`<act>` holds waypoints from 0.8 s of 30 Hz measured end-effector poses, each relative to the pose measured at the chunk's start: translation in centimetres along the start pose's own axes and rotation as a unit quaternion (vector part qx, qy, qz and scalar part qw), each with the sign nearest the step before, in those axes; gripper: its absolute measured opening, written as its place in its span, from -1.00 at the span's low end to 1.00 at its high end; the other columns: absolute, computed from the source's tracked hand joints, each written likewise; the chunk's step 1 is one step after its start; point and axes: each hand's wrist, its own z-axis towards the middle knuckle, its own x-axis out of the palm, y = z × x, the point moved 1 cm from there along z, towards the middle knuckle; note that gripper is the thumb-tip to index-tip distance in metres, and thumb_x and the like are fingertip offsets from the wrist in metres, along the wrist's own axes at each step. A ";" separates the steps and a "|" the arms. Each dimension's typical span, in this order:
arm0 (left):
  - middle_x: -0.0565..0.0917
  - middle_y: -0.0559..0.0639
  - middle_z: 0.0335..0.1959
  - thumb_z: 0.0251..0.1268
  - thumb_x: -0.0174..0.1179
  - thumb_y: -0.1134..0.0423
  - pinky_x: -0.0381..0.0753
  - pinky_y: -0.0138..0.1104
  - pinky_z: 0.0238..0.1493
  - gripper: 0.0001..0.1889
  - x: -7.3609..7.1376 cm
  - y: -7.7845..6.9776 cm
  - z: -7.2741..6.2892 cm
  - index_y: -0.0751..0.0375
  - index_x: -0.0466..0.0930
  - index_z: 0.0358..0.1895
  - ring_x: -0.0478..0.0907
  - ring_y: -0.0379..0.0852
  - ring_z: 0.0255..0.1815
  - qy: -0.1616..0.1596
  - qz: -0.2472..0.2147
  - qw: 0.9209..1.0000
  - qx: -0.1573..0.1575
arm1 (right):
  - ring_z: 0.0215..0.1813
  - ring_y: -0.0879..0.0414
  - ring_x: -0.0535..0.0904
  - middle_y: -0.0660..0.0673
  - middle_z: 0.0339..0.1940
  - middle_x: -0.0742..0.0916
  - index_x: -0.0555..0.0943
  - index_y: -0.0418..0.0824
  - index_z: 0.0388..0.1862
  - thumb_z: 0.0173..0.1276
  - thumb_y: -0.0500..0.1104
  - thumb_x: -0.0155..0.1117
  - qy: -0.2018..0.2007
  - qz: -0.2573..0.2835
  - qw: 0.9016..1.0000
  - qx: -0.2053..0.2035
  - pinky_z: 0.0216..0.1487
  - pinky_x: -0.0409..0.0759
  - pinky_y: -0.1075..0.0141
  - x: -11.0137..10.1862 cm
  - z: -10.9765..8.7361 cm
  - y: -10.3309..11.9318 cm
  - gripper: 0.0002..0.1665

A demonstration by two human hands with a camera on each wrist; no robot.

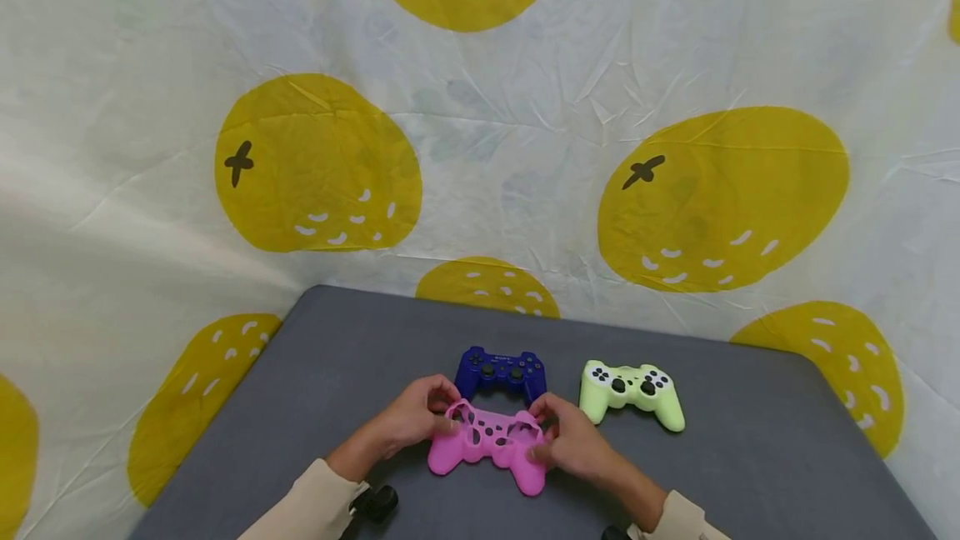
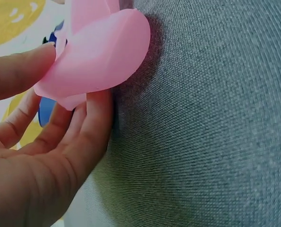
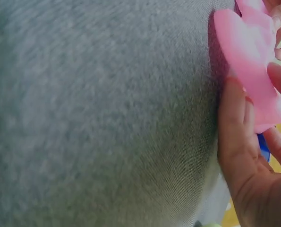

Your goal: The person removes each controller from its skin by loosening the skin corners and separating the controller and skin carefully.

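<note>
Both hands hold a pink silicone controller cover (image 1: 487, 433), soft and hollow with cut-out holes, low over the grey table. My left hand (image 1: 415, 417) grips its left side, thumb on the front and fingers behind. On its right side, my right hand (image 1: 573, 437) pinches it the same way. In the left wrist view, the cover's rounded handle (image 2: 107, 52) lies between thumb and fingers; the right wrist view shows the other handle (image 3: 246, 61) held likewise. Just behind the cover lies a dark blue game controller (image 1: 501, 369), its lower part partly hidden.
To the right of the blue controller, a pale yellow-green controller (image 1: 632, 390) with black sticks lies on the grey table (image 1: 750, 457). A white cloth (image 1: 510, 190) with large yellow fruit prints hangs behind the table's far edge.
</note>
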 end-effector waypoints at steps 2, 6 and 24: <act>0.70 0.23 -0.05 0.11 0.43 0.50 0.62 -0.31 -0.19 -0.64 0.0 -0.1 -0.2 0.36 0.57 -0.01 0.63 -0.03 -0.06 -0.011 0.029 0.999 0.008 | -0.41 0.14 0.57 -0.21 -0.13 0.66 0.54 -0.33 -0.03 -0.03 -0.40 0.55 -0.012 -0.013 1.000 -0.012 -0.44 0.58 0.33 -0.2 -0.3 0.1 -0.45; 0.70 0.20 -0.01 0.12 0.47 0.40 0.65 -0.19 -0.01 -0.64 0.0 -0.5 -0.6 0.32 0.60 -0.02 0.63 0.05 0.05 -0.045 0.101 0.993 0.030 | -0.39 0.22 0.59 -0.25 -0.09 0.68 0.55 -0.33 -0.02 0.07 -0.35 0.55 -0.046 -0.068 0.996 -0.044 -0.36 0.57 0.37 -0.9 -0.8 0.3 -0.50; 0.65 0.25 0.15 0.31 0.40 -0.01 0.56 0.18 0.27 -0.49 1.8 -2.1 -1.1 0.28 0.65 0.17 0.55 0.25 0.26 -0.173 0.355 0.917 0.054 | 0.41 -0.24 0.50 -0.26 0.32 0.63 0.58 -0.27 0.28 0.36 0.03 0.43 -0.163 -0.329 0.919 -0.145 0.39 0.47 -0.19 -1.7 -3.6 0.7 -0.38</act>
